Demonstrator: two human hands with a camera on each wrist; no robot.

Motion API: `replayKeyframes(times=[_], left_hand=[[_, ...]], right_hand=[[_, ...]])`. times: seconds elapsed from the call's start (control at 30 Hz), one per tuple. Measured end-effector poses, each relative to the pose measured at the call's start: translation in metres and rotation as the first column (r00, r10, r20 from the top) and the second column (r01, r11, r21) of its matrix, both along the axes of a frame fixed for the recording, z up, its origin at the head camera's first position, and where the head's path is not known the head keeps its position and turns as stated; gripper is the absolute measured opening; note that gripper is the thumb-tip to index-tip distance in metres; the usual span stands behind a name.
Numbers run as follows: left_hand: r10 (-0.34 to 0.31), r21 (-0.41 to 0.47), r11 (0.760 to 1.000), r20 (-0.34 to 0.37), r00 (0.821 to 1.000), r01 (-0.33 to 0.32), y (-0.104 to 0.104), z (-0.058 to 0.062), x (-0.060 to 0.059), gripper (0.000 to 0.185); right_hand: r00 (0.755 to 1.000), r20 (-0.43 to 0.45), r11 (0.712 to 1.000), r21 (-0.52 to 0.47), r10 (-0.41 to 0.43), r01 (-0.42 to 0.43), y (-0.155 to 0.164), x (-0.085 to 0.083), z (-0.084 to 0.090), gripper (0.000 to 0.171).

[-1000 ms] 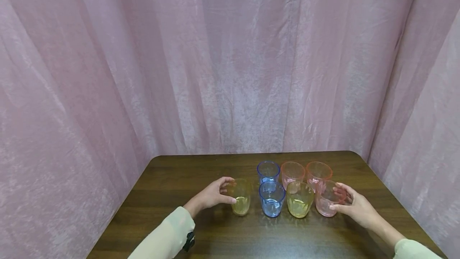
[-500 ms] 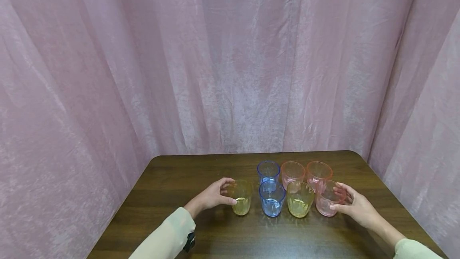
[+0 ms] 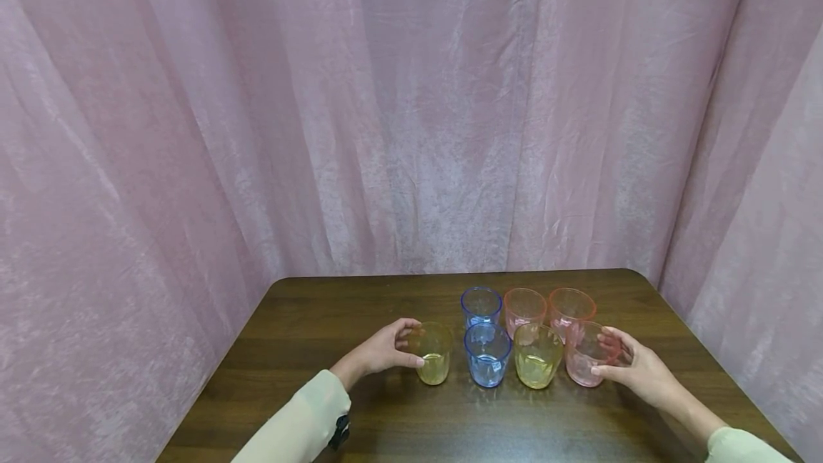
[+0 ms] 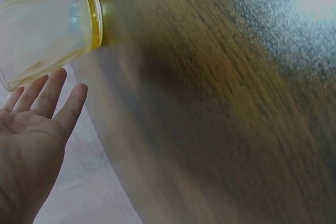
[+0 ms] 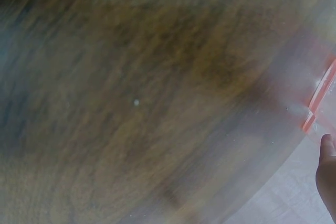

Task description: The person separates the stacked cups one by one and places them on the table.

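The yellow cup [image 3: 434,361] stands upright on the wooden table [image 3: 321,320], at the left end of the front row of cups, apart from the front blue cup [image 3: 486,364] that serves here as the landmark; nothing shows inside it beyond its own yellow tint. The left hand [image 3: 379,351] curls round the yellow cup's left side, thumb at the near wall and fingers at the far wall; in the left wrist view the left hand [image 4: 31,145] lies with fingers fairly straight beside the yellow cup [image 4: 47,30], so how firmly it grips I cannot tell. Right of the front blue cup, just beside it, stands a second yellow cup [image 3: 537,356], and beyond that the front pink cup [image 3: 588,363]; the right hand [image 3: 633,370] holds this pink cup from its right side, thumb low at the near wall and fingers round the back. Behind the front blue cup stands the rear blue cup [image 3: 480,306]; to the right of that one come a rear pink cup [image 3: 524,309] and an orange-rimmed cup [image 3: 571,308]; all look empty, though the tinted walls make it hard to be sure. The right wrist view is blurred, showing only table grain, a fingertip and a strip of the pink cup's [image 5: 320,98] rim.
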State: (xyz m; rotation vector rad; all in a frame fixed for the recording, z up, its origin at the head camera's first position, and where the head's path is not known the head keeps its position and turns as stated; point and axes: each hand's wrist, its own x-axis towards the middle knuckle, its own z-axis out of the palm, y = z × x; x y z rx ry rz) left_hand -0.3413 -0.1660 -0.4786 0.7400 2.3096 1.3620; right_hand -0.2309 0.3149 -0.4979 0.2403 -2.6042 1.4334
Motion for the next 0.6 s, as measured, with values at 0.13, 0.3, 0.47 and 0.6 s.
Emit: replayKeyframes(times=[0.13,0.3,0.47,0.6], left_hand=[[-0.009,-0.007,1.000,-0.005,1.000,0.009,0.0003,-0.0002,0.0001,0.071],[-0.012,-0.023,1.000,-0.013,1.000,0.011,0.0004,0.0004,0.0005,0.071],[-0.010,-0.051,0.999,-0.021,1.000,0.009,-0.0002,-0.0006,0.0009,0.077],[-0.011,-0.096,0.995,-0.013,1.000,0.010,-0.0038,-0.0011,0.0020,0.088]], right_hand=[[1.000,-0.004,1.000,-0.017,0.004,-0.004,0.0000,0.0013,-0.0007,0.079],[1.000,-0.011,1.000,-0.007,-0.002,0.002,-0.0003,0.0011,-0.0016,0.079],[1.000,0.007,1.000,0.020,0.009,-0.009,-0.0012,0.0018,-0.0015,0.083],[0.995,0.075,0.997,0.020,0.069,-0.071,-0.0017,0.0072,-0.0037,0.094]])
